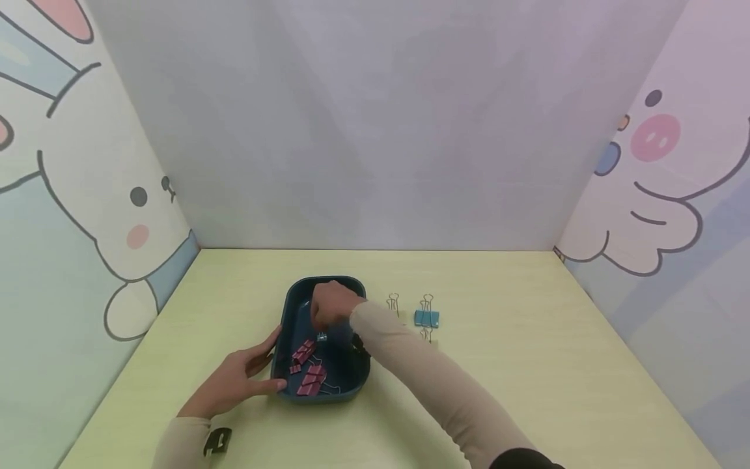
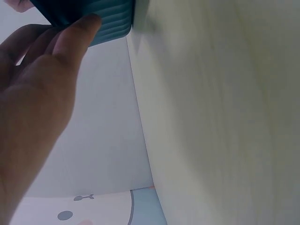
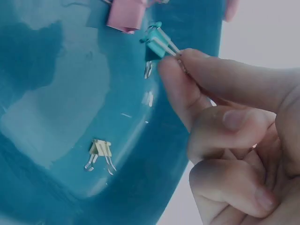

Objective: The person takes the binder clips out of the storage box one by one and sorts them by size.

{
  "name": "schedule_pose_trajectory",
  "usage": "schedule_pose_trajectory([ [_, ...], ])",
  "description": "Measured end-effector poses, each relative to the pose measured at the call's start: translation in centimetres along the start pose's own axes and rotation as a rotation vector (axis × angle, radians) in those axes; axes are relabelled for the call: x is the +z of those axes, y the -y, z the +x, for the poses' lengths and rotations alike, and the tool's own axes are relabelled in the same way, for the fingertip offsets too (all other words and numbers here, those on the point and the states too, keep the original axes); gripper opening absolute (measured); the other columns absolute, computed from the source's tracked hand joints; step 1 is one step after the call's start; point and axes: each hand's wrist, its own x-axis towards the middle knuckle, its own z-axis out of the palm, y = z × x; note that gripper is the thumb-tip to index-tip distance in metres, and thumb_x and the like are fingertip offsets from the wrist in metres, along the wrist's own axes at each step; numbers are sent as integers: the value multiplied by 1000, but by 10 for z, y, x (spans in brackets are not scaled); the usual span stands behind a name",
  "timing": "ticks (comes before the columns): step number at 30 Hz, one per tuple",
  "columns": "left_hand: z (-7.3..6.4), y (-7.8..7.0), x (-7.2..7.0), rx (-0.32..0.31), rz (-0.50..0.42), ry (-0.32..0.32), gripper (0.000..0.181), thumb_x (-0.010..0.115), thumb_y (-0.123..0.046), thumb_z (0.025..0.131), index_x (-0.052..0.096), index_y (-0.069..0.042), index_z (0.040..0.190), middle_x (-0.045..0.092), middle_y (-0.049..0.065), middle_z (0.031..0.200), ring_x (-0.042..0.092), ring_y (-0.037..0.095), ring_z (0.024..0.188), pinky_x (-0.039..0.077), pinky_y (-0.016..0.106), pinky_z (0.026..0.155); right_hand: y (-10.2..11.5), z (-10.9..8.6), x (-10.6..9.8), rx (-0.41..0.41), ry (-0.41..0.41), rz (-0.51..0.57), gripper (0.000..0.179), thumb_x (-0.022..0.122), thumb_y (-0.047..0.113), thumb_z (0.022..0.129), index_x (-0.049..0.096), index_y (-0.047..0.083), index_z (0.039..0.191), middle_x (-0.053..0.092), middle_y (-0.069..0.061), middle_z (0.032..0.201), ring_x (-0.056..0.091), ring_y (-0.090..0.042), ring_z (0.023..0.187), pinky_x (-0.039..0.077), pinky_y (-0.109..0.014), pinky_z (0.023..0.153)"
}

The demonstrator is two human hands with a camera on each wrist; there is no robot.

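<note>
A dark blue tray (image 1: pixel 280 365) sits on the table, with several magenta binder clips (image 1: pixel 313 374) at its near end. My left hand (image 1: pixel 234 378) rests against the tray's left side, thumb by the near corner and fingers further back. In the left wrist view its thumb touches the ribbed outer wall. My right hand (image 1: pixel 334 305) reaches into the tray. Its thumb and forefinger pinch a small teal binder clip (image 3: pixel 157 44) by the wire handle; the other fingers curl in. A pink clip (image 3: pixel 125 16) and a small yellow clip (image 3: pixel 101 147) are also in the tray.
Right of the tray, a blue binder clip (image 1: pixel 426 318) stands on the table. Near it are wire clip handles (image 1: pixel 393 301) whose bodies blend into the pale tabletop. A grey wall (image 1: pixel 375 130) rises behind; cartoon-printed panels (image 1: pixel 88 195) flank both sides.
</note>
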Motion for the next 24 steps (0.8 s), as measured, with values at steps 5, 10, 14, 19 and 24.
schedule_pose_trajectory([
  [5,-1,-1,0,-13,-3,2,96,78,-42,86,22,-19,161,28,22,164,42,43,145,47,44,113,-8,-9,-11,-58,-21,25,16,74,10,89,81,17,76,75,5,82,60,-9,69,49,-18,55],
  [10,-1,-2,0,-12,-7,5,97,78,-41,86,21,-18,161,28,21,163,41,43,145,47,45,113,-15,-23,-25,-106,-39,75,13,77,12,88,81,16,76,75,5,80,60,-7,65,50,-17,54],
  [14,0,0,0,-7,-6,4,97,78,-41,86,21,-19,161,29,21,164,42,43,145,48,44,113,-20,-37,-32,-154,-53,82,11,77,13,88,81,16,78,76,5,79,61,-4,65,51,-17,58],
  [19,2,2,2,0,-12,-1,95,77,-41,87,21,-20,161,28,19,164,41,42,145,48,42,113,-30,-54,-35,-173,-68,105,8,78,13,87,81,15,81,77,6,80,65,-2,71,56,-17,67],
  [24,2,3,3,2,-12,-7,96,78,-40,87,22,-19,161,29,20,164,41,42,145,48,42,112,-45,-78,-35,-172,-84,158,8,77,11,87,81,15,82,77,5,81,67,-2,72,59,-20,70],
])
